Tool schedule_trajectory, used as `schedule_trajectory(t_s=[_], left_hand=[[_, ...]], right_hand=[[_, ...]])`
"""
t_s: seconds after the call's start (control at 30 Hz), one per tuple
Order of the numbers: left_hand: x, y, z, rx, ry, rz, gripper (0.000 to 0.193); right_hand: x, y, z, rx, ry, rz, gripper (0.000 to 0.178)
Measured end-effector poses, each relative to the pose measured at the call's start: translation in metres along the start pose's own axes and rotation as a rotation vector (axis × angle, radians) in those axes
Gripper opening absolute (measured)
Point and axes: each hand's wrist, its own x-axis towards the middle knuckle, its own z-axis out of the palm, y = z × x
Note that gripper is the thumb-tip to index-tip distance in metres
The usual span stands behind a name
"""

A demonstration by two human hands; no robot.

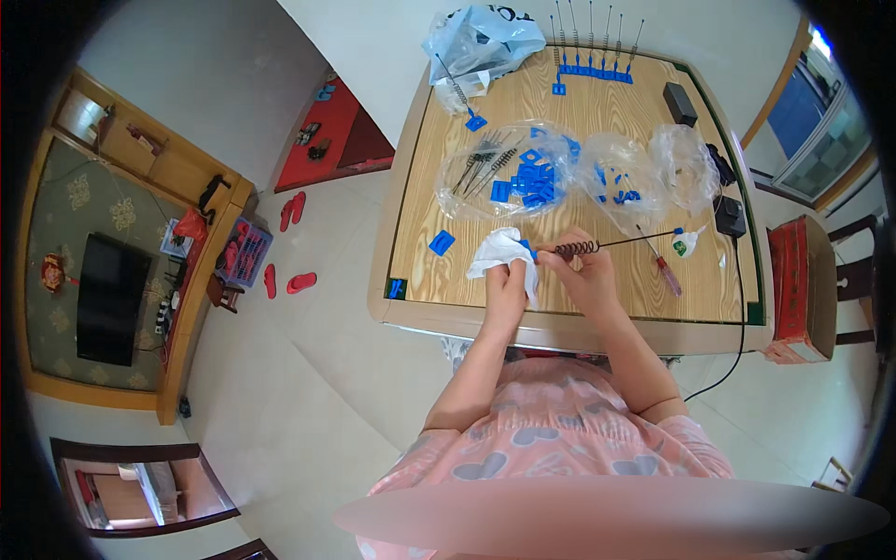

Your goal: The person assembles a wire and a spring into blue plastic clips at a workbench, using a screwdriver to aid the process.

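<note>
My left hand (507,294) is closed on a crumpled white cloth (497,250). Out of the cloth peeks a small blue plastic piece (527,248), partly hidden by the folds. Just right of it, the fingers of my right hand (588,275) grip a dark coil spring (577,248). A thin rod (635,240) runs on from the coil to a small blue tip (679,231). Whether spring and blue piece are joined is hidden by my fingers. A loose blue square plate (441,244) lies left of the cloth.
Beyond my hands, clear bags hold springs (490,163), blue plates (534,182) and small blue parts (621,196). Finished-looking spring stands (597,73) line the far edge. A screwdriver (667,275), black box (680,104) and black adapter (729,217) with a cable lie at right.
</note>
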Motion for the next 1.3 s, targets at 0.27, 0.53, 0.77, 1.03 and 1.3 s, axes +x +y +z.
schedule_trajectory(t_s=[0.27, 0.53, 0.77, 1.03, 1.3], left_hand=[[-0.001, -0.003, 0.001, 0.229, 0.019, 0.109, 0.012], [-0.005, 0.013, 0.004, 0.026, -0.114, 0.061, 0.016], [-0.009, 0.02, 0.001, 0.112, -0.174, 0.118, 0.042], [-0.01, 0.023, -0.001, 0.202, -0.184, 0.212, 0.056], [-0.01, 0.009, -0.018, 0.136, -0.104, 0.123, 0.043]], right_hand=[[-0.002, 0.002, -0.001, 0.077, 0.022, -0.003, 0.007], [-0.001, -0.002, -0.005, 0.047, 0.043, -0.036, 0.007], [0.004, 0.002, -0.007, 0.078, 0.12, 0.043, 0.006], [0.005, 0.002, -0.007, 0.16, 0.08, 0.051, 0.005], [0.003, 0.004, -0.008, 0.281, 0.042, 0.164, 0.005]])
